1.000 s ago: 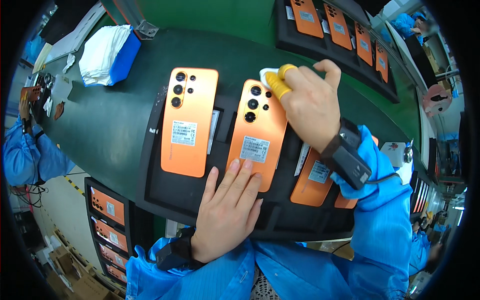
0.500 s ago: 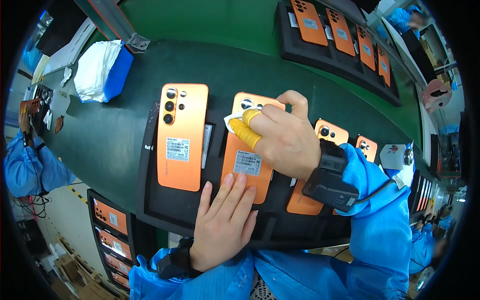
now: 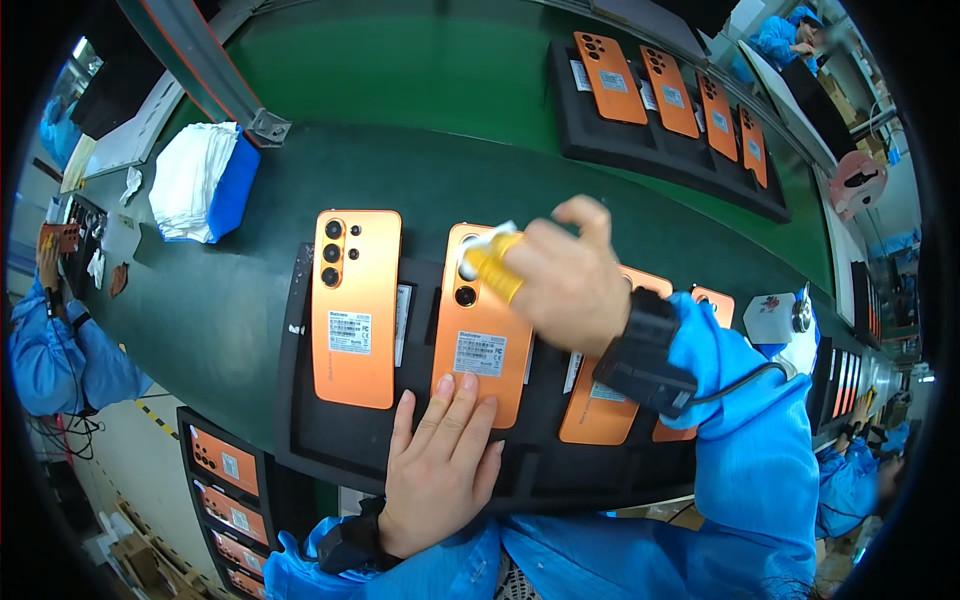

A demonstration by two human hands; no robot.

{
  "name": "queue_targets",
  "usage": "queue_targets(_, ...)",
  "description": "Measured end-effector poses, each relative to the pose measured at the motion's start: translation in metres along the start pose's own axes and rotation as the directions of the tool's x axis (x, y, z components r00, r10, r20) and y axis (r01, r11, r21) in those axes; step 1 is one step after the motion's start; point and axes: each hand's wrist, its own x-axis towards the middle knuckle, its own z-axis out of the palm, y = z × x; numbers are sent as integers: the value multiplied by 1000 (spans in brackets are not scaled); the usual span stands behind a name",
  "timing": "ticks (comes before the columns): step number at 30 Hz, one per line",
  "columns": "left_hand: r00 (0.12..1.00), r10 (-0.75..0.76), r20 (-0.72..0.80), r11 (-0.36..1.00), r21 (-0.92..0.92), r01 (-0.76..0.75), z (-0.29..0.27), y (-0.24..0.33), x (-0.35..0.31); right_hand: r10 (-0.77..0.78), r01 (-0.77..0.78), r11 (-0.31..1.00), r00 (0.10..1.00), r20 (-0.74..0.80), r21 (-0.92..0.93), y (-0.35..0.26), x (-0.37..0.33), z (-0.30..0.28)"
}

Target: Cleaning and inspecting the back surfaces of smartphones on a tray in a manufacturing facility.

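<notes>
My right hand point(image 3: 570, 280), with yellow finger cots on some fingers, pinches a small white wiping cloth point(image 3: 492, 243). The cloth rests over the upper camera lenses of an orange smartphone point(image 3: 470, 312) lying back up; the lowest large lens shows below it. Flat on the phone's lower end lies my left hand point(image 3: 440, 480), its fingers spread slightly below the white label. To the left, another orange smartphone point(image 3: 355, 300) lies back up. A third orange phone point(image 3: 590, 420) is partly covered by my right wrist. These phones sit on a black foam tray point(image 3: 300, 435).
Another black tray point(image 3: 590, 135) of orange phones stands at the far right. A blue bin point(image 3: 235, 190) of white cloths is at the left. Stacked phone trays point(image 3: 195, 440) stand lower left. A pump bottle point(image 3: 775, 315) is at the right. A co-worker point(image 3: 60, 340) sits far left.
My right hand has moved the cloth up toward the phone's top end, uncovering the lower large lens. My left hand stays on the phone. The view has tilted slightly upward.
</notes>
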Motion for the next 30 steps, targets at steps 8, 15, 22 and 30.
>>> queue_targets(8,1000,15,3,1000,-14,-15,0,1,4,43,-76,980,984,175,183,-8,4,-16)
queue_targets(15,1000,-8,11,1000,-1,8,-1,-1,0,111,-114,993,982,152,12,12,7,-25)
queue_targets(22,1000,-16,26,1000,16,15,-2,1,0,-3,2,995,1000,15,98,-9,7,-2)
queue_targets(30,1000,-10,25,999,30,10,1,1,4,98,-105,990,992,74,96,-1,22,-2)
